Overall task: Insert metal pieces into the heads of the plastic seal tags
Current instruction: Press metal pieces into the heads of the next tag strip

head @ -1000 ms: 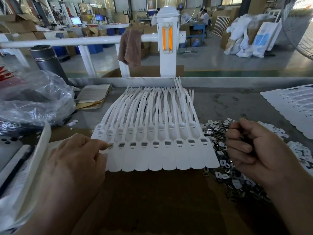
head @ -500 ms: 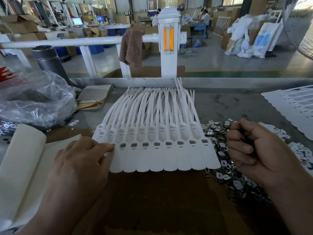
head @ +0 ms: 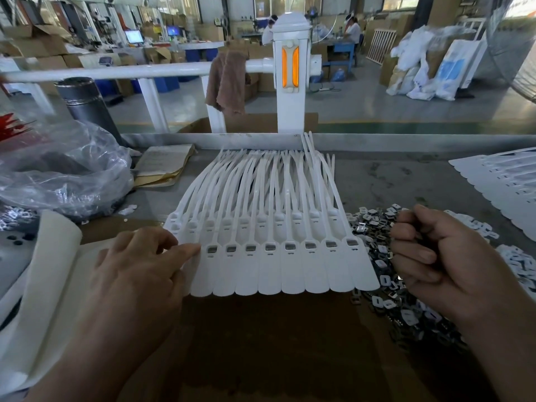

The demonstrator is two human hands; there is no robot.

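White seal tags [head: 290,274] lie fanned, heads aligned. The left hand [head: 136,274] presses their left edge with relaxed fingers. The right hand [head: 446,265] is curled just right of them, contents unseen.

Factory assembly floor: cardboard boxes [head: 32,44] are stacked along the far side, white sacks [head: 417,71] slump on the concrete floor [head: 362,103], workers [head: 352,30] sit at distant benches, and a table [head: 391,181] carries rows of seal tags [head: 290,274] beside heaped metal pieces [head: 374,224].

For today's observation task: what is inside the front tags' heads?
Eight tags show a grey metal piece in the head; the left hand covers the leftmost heads.
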